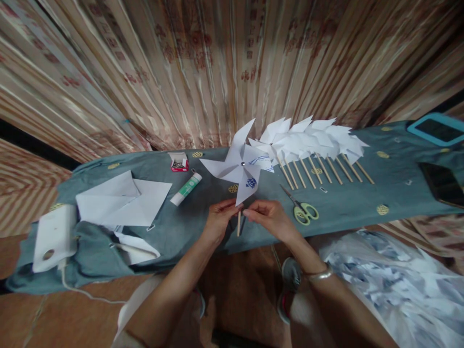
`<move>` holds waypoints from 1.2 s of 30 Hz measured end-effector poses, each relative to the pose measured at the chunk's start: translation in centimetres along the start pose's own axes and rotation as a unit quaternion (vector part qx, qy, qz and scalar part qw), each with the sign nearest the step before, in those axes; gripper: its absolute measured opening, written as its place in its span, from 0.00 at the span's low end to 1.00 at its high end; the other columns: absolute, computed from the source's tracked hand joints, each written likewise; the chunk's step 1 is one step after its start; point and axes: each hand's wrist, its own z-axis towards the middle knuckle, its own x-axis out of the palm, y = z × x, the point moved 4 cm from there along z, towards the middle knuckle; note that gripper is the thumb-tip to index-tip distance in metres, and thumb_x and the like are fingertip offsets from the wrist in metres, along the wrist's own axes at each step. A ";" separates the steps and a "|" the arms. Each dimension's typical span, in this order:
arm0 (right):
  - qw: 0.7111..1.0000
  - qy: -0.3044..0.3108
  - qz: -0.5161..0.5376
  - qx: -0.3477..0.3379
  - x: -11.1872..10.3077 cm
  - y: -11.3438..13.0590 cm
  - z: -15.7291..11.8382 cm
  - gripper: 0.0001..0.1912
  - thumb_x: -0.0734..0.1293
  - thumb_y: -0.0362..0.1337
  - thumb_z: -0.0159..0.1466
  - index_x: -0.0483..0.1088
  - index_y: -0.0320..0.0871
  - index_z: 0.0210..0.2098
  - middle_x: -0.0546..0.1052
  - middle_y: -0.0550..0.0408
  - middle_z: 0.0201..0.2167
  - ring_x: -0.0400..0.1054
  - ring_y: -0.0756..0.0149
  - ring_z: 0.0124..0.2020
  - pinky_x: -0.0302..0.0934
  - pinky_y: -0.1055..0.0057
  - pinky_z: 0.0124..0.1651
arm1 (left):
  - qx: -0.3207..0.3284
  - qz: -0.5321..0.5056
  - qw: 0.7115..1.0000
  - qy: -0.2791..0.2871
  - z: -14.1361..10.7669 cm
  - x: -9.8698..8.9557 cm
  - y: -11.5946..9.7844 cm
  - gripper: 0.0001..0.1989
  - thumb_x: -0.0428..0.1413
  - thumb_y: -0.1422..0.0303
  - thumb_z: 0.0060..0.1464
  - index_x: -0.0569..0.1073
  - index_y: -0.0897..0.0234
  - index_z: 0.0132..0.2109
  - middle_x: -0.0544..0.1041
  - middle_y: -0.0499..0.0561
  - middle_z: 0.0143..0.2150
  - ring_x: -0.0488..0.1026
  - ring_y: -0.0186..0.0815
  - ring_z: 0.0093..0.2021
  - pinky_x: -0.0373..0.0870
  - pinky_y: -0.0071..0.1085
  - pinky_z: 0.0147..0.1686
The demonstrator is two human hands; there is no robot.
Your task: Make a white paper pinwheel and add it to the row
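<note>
A white paper pinwheel (pixel 234 162) with blue print on one blade and a metal pin at its centre stands over the cloth in front of me. My left hand (pixel 222 217) has its fingers closed round the pinwheel's wooden stick (pixel 239 226), just under the lowest blade. Close beside the stick on the right, the fingers of my right hand (pixel 266 216) are pinched together; what they hold, if anything, is hidden. Green-handled scissors (pixel 305 212) lie right of my right hand. A glue stick (pixel 186 188) and a small open red box of pins (pixel 179 163) lie beyond my left hand.
Several finished pinwheels (pixel 315 137) lie overlapped in a row at the back right. Folded white paper (pixel 119 200) and a white power block (pixel 55 237) are on the left. A blue-framed device (pixel 437 129) and a dark phone (pixel 442 182) lie far right, above a plastic bag (pixel 402 285).
</note>
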 end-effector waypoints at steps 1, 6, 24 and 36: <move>1.000 0.012 -0.020 0.000 0.3 -0.3 -0.2 0.19 0.74 0.52 0.53 0.75 0.42 0.24 0.75 0.58 0.20 0.63 0.73 0.22 0.54 0.74 0.26 | -0.005 -0.009 1.000 0.000 0.0 0.0 -0.1 0.17 0.73 0.61 0.31 0.84 0.64 0.32 0.81 0.52 0.29 0.71 0.32 0.30 0.65 0.28 0.35; 0.996 0.051 -0.073 0.005 1.8 -1.1 -0.8 0.19 0.72 0.53 0.56 0.76 0.42 0.26 0.70 0.60 0.17 0.58 0.73 0.19 0.49 0.74 0.22 | -0.020 -0.029 0.999 0.005 -0.3 0.4 -0.4 0.17 0.72 0.63 0.32 0.84 0.65 0.33 0.81 0.52 0.29 0.71 0.31 0.28 0.65 0.29 0.33; 0.941 -0.309 0.085 -0.111 -12.1 2.5 0.6 0.18 0.79 0.51 0.45 0.77 0.46 0.26 0.79 0.57 0.25 0.64 0.72 0.22 0.58 0.73 0.26 | -0.057 0.014 0.998 0.024 -0.8 0.2 0.6 0.18 0.74 0.61 0.27 0.83 0.63 0.29 0.83 0.55 0.31 0.75 0.34 0.30 0.69 0.30 0.35; 0.951 -0.284 0.057 -0.105 -10.1 2.2 2.3 0.13 0.79 0.47 0.44 0.78 0.46 0.24 0.76 0.59 0.20 0.64 0.71 0.21 0.60 0.71 0.26 | -0.042 0.042 0.998 0.030 -0.5 0.0 0.4 0.16 0.73 0.62 0.31 0.84 0.63 0.31 0.83 0.54 0.32 0.75 0.35 0.31 0.70 0.32 0.37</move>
